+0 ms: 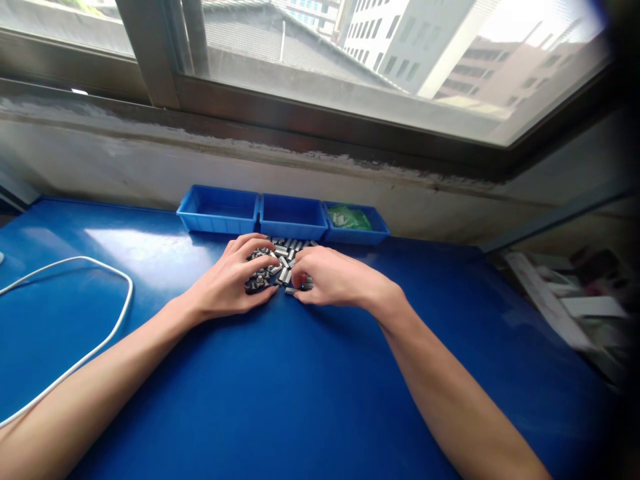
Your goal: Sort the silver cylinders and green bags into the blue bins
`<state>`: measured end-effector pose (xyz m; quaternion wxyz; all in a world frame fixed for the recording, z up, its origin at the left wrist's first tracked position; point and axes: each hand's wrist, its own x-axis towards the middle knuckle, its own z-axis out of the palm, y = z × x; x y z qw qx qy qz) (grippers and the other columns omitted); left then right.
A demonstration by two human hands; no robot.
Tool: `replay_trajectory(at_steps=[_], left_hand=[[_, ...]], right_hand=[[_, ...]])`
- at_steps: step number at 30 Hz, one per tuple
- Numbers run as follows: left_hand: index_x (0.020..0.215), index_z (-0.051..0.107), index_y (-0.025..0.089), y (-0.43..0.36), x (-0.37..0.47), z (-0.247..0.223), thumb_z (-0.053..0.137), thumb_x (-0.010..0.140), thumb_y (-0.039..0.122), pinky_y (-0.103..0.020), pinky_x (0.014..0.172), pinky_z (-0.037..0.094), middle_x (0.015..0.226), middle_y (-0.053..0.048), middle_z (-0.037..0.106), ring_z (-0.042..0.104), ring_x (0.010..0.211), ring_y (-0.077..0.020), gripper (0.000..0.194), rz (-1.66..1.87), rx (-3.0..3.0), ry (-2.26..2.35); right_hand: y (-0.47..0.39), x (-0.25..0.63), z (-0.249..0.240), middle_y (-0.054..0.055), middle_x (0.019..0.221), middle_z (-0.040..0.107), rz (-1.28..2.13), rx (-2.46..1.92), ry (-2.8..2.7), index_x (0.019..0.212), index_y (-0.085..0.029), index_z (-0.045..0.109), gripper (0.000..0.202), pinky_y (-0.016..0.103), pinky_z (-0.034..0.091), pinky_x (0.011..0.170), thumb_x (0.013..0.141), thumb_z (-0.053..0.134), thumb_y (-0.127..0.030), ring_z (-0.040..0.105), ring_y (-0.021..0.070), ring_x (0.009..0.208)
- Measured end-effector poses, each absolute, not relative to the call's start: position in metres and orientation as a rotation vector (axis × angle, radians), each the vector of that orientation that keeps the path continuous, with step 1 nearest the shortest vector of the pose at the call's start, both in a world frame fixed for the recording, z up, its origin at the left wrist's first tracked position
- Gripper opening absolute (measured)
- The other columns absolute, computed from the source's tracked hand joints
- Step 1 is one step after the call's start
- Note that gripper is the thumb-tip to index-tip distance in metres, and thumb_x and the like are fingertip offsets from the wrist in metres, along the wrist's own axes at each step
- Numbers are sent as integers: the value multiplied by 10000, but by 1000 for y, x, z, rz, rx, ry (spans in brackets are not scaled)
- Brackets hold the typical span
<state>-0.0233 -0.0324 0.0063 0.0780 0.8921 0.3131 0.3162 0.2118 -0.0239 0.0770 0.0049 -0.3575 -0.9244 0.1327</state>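
A pile of small grey metal pieces (284, 259) lies on the blue tabletop (280, 387), in front of three blue bins. My left hand (237, 277) arches over the left side of the pile, fingers spread, with several pieces showing beneath them. At the right side of the pile is my right hand (323, 275), its fingers curled down among the pieces. A short metal piece (291, 291) lies by its fingertips. Whether the right fingers grip anything is hidden.
Behind the pile stand a left bin (220, 223), a middle bin (293, 230) and a right bin (357, 236) holding a green bag (349, 217). A white cable (127, 303) curves across the left. A window frame (300, 110) rises behind.
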Motion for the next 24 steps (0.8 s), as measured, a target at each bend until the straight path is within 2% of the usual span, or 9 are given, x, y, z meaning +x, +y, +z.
replay_trajectory(at_steps=[5,13,18,24], left_hand=[[1140,690,226,-36,-23,10,674,898,275,-509,1123,452,1324,-132,649,521,1359,-316,247,974,2747,882],[1150,697,236,-39,-21,13,640,950,268,-464,1077,491,1200,-105,721,593,1269,-276,210,1025,2762,859],[1104,705,226,-39,-20,12,629,949,231,-448,1040,518,1137,-100,725,613,1200,-267,173,1063,2762,898],[1094,711,214,-39,-19,12,648,935,246,-442,1024,529,1100,-103,719,611,1154,-267,174,1077,2743,918]], right_hand=[[-20,212,71,21,716,743,528,-979,-2859,708,-206,766,62,268,440,647,733,750,-152,645,163,671],[-12,220,69,-24,670,695,1068,-917,-2384,732,-162,718,19,211,480,592,728,706,-176,617,111,621],[-8,221,61,-3,735,726,1243,-892,-2151,762,-160,684,142,252,558,659,692,783,-235,679,144,691],[-3,221,56,19,790,745,1267,-850,-2042,816,-158,719,292,272,574,697,683,878,-363,692,154,734]])
